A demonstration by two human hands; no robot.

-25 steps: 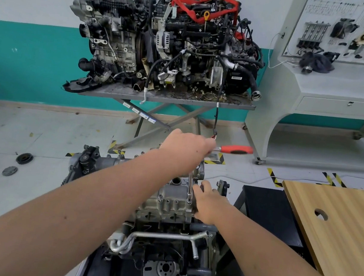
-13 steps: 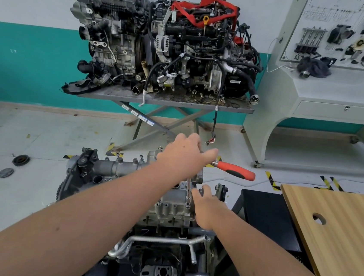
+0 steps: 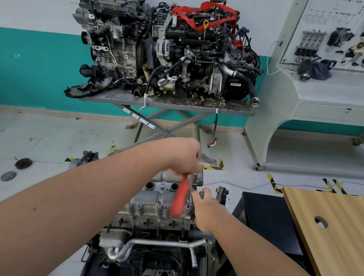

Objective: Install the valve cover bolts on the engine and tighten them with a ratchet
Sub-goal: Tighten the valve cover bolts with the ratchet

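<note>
The right hand [image 3: 206, 210] pinches the extension bar [image 3: 190, 192] just above a bolt at the valve cover's [image 3: 158, 202] right edge. Beyond it, the left hand [image 3: 185, 155] grips the ratchet [image 3: 180, 197] head, red handle blurred. Tightening looks underway; several bolts likely remain.

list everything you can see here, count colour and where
engine: 1, grey metal, near centre on a stand
ratchet: 1, red handle, blurred, over the engine's top
engines: 2, grey and black, one with red straps, on the far table
lift table: 1, grey, against the teal wall
wooden board: 1, tan with a hole, right
black stand: 1, beside the board
display panel: 1, white, top right
round discs: 2, dark, floor left
hands: left hand grips the ratchet's head; right hand steadies the extension bar
</note>
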